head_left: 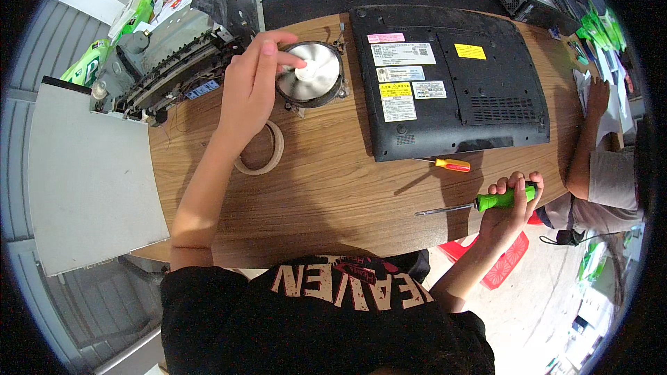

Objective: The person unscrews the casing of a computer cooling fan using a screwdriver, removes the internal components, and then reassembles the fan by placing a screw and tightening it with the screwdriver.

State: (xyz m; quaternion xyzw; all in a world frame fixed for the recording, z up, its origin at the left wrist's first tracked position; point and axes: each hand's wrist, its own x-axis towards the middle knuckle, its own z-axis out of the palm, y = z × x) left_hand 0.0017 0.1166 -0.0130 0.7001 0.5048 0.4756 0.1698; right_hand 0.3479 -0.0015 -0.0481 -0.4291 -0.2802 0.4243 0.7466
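Note:
My left hand point(256, 87) reaches over a round black-rimmed cooling fan point(326, 76). One fingertip is on or just above the fan's pale hub, and the other fingers stretch out, holding nothing. The fan's silvery blades look smeared. In my right hand point(511, 212) is a screwdriver with a green handle point(492, 201); its metal shaft points left, over the front of the table. An upside-down black laptop point(445, 121) lies between the hands and farther back, with labels on its underside. By its near edge rests a small screwdriver with a yellow and red handle point(453, 164).
A roll of tape point(277, 149) lies left of the fan on the wooden table point(333, 215). Behind my left forearm stands a dismantled machine part point(187, 62). Another person's arm point(582, 146) rests at the right edge. A metal computer unit point(528, 0) sits at the back right.

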